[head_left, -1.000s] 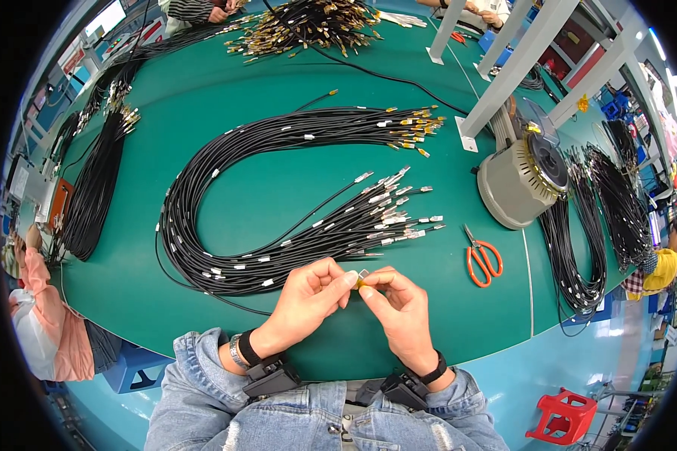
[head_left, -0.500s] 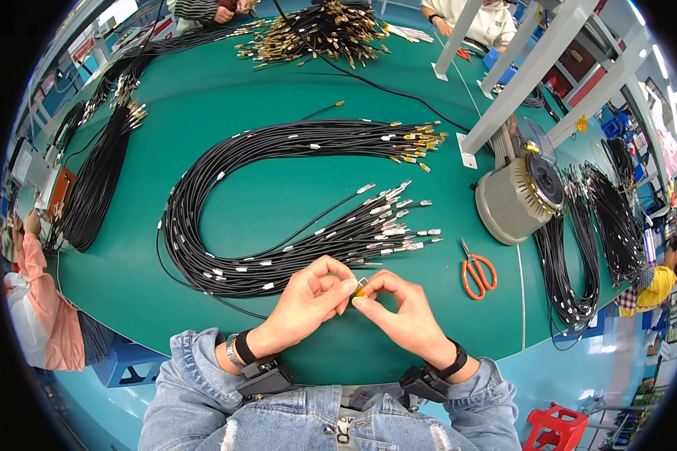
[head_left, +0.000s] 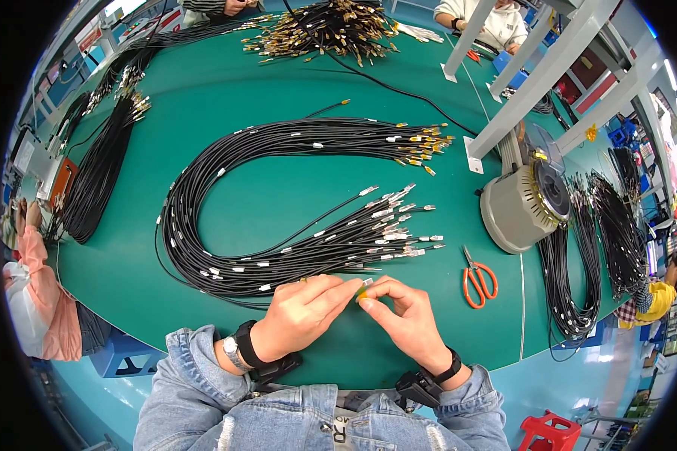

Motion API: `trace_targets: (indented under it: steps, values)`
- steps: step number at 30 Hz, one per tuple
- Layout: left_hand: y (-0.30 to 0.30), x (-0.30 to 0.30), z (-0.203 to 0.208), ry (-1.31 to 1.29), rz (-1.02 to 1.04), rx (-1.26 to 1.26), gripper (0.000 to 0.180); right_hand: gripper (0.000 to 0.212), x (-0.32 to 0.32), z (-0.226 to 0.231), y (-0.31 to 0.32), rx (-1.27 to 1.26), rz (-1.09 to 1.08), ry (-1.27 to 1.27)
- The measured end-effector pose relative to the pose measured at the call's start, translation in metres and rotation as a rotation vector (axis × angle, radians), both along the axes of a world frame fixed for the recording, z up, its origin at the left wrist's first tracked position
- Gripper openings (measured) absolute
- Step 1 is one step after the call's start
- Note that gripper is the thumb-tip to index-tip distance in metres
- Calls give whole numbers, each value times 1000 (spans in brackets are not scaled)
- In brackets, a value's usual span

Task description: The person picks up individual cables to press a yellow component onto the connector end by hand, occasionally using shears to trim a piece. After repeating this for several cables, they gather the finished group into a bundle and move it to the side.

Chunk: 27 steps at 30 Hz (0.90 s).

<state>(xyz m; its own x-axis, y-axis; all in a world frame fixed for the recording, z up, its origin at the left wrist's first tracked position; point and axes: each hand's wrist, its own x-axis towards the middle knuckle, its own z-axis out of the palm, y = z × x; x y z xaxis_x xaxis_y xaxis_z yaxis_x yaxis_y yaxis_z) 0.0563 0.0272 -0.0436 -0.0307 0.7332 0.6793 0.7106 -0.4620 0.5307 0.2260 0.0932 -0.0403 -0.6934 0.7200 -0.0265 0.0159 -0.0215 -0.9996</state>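
A small yellow-and-metal connector [head_left: 364, 290] is between my two hands, close to the table's front edge. The thumb and index finger of my right hand [head_left: 406, 319] pinch its yellow part. My left hand [head_left: 305, 316] is turned back-up, its fingers pressed together with their tips at the connector; its thumb is hidden. I cannot see whether a cable runs from the connector. Just beyond my hands, a thick bundle of black cables [head_left: 195, 192] lies in a U, opening to the right. Yellow-tipped ends [head_left: 421, 143] form its far arm, silvery ends [head_left: 406, 225] its near one.
Orange-handled scissors [head_left: 477, 278] lie to the right on the green table [head_left: 293, 188]. Behind them stand a grey round machine [head_left: 519, 207] and slanted metal posts [head_left: 534, 86]. More cable bundles [head_left: 101, 177] lie left, right and at the back. Co-workers sit around the table.
My left hand has rolled over, so its back now faces up and its thumb is out of sight. The right hand keeps its pinch. The whole view has shifted slightly.
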Motion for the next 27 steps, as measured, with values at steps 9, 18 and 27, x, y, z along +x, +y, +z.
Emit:
trace_targets:
  steps: [9, 18, 27]
  values:
    - [-4, -2, 1, 117, 28, 2, 30, 8, 0, 2, -5, -102, -7, 29]
    - [-6, 2, 2, 75, 54, -30, 26, 10, -3, -1, -8, -111, -47, 95]
    - [-7, 2, 5, -35, -14, -143, 15, 6, -2, -5, -6, -5, -47, 44]
